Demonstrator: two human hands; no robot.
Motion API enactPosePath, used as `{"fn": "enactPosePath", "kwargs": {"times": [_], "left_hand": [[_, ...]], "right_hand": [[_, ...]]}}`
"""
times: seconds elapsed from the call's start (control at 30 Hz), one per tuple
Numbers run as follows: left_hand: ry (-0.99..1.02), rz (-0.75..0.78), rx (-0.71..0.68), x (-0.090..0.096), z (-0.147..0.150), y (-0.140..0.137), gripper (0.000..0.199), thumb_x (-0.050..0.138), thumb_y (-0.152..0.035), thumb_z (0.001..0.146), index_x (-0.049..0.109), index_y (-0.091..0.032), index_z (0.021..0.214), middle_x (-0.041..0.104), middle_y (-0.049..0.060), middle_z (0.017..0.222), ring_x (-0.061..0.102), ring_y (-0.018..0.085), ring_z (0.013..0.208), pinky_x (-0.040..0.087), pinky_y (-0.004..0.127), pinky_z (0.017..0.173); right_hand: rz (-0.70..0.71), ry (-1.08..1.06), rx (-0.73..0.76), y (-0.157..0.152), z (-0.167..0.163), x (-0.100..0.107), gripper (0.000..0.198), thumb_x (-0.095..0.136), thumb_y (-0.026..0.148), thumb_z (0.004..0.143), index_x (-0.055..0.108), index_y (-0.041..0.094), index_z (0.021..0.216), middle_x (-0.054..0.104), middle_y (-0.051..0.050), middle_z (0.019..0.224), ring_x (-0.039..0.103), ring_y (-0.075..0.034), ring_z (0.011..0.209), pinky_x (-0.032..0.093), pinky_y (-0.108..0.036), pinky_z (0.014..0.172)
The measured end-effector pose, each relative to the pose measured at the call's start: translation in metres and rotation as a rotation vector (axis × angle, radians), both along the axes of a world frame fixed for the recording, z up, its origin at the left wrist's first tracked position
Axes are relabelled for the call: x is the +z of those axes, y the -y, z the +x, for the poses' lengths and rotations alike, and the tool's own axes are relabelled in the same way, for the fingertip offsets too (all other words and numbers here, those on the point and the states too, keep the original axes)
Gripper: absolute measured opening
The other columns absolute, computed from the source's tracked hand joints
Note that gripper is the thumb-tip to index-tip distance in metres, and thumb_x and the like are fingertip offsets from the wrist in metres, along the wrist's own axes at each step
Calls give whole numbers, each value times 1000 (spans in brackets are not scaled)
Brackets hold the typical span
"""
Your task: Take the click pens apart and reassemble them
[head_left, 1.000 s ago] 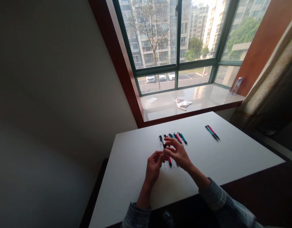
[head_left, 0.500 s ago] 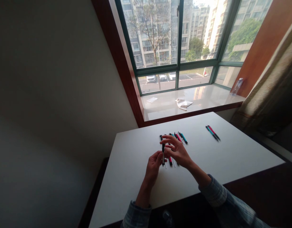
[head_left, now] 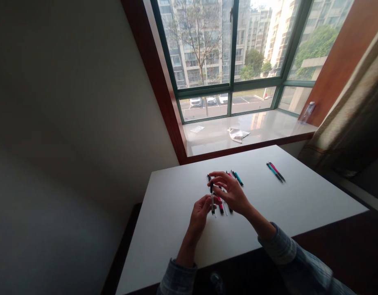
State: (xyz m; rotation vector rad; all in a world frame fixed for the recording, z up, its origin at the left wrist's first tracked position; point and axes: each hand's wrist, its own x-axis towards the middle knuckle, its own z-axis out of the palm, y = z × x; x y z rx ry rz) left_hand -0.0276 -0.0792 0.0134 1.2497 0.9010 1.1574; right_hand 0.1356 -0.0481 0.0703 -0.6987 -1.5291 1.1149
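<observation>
My left hand (head_left: 201, 211) pinches the lower part of a pen (head_left: 212, 203) with a pale barrel and black end, held upright above the table. At its top, the thumb and fingers of my right hand (head_left: 230, 192) close on a black pen part (head_left: 211, 185). Whether the two parts are joined cannot be made out. Beneath and behind my hands lie several pens and pen pieces, among them a red and black one (head_left: 220, 207) and a teal and black one (head_left: 238, 178). My fingers hide some of them.
Two pens, one teal (head_left: 274, 172) and one red (head_left: 277, 170), lie side by side on the right of the white table (head_left: 164, 229). On the windowsill are a crumpled cloth (head_left: 237, 134) and a clear bottle (head_left: 307, 112). A wall rises on the left.
My right hand has shifted slightly upward with the black part, and more of the pale section below it shows. My left hand stays nearly in place on the lower part.
</observation>
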Motion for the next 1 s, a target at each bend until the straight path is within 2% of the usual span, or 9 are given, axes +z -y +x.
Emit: {"fn": "enactPosePath", "kwargs": {"times": [0.2, 0.33, 0.43, 0.53, 0.63, 0.7, 0.8, 0.9, 1.0], "left_hand": [[-22, 8, 7, 2, 0, 0, 38, 64, -51, 95, 75, -16, 102, 76, 13, 102, 68, 26, 96, 52, 40, 92], [-30, 7, 18, 0, -1, -1, 39, 66, -52, 93, 75, -15, 99, 77, 14, 101, 68, 26, 97, 51, 41, 93], [-7, -1, 36, -4, -3, -2, 37, 67, -51, 93, 74, -15, 99, 76, 13, 101, 68, 26, 98, 50, 40, 94], [1, -12, 51, -6, -4, -3, 35, 67, -49, 93, 73, -15, 101, 76, 12, 100, 67, 25, 98, 50, 39, 95], [-8, -5, 53, -5, -3, -3, 34, 67, -49, 93, 73, -16, 101, 76, 11, 98, 67, 24, 96, 50, 38, 92], [-11, -1, 55, -4, -3, -3, 34, 68, -49, 92, 74, -16, 99, 76, 11, 97, 67, 24, 93, 50, 37, 90], [-6, -6, 66, -2, -2, -2, 34, 69, -49, 91, 74, -16, 98, 76, 10, 95, 66, 23, 90, 49, 36, 88], [-2, -12, 77, -1, -1, -2, 34, 70, -48, 91, 74, -15, 98, 76, 10, 95, 65, 22, 90, 49, 36, 88], [-6, -20, 76, 0, -1, -1, 33, 69, -48, 91, 73, -16, 98, 75, 10, 95, 65, 22, 91, 49, 35, 88]], "right_hand": [[45, -73, -49, -1, 9, 29, 38, 70, 29, 91, 63, 26, 128, 75, -5, 103, 71, -24, 104, 55, -48, 100], [52, -141, -238, -4, 32, 38, 36, 71, 34, 91, 63, 26, 126, 73, -6, 107, 71, -24, 102, 61, -42, 92], [-32, 76, -321, -9, 54, 20, 38, 70, 36, 91, 64, 25, 126, 72, -7, 107, 72, -23, 96, 63, -40, 84], [-133, 424, -333, -11, 71, -15, 40, 69, 33, 90, 65, 23, 129, 72, -9, 111, 73, -22, 85, 65, -37, 72], [-149, 655, -351, -7, 78, -50, 31, 65, 25, 91, 69, 20, 121, 72, -10, 112, 72, -20, 78, 63, -36, 71], [-147, 753, -352, -4, 79, -65, 27, 63, 21, 91, 72, 19, 116, 72, -10, 113, 72, -20, 77, 62, -36, 73], [-150, 818, -316, -1, 82, -73, 28, 64, 22, 91, 72, 20, 118, 71, -10, 114, 71, -19, 77, 60, -35, 73], [-143, 789, -154, -1, 91, -71, 44, 73, 29, 86, 67, 26, 130, 69, -8, 121, 70, -18, 80, 60, -32, 72], [-113, 735, 0, -2, 101, -68, 54, 72, 25, 85, 63, 30, 137, 66, -7, 129, 70, -18, 84, 60, -31, 75]]}}
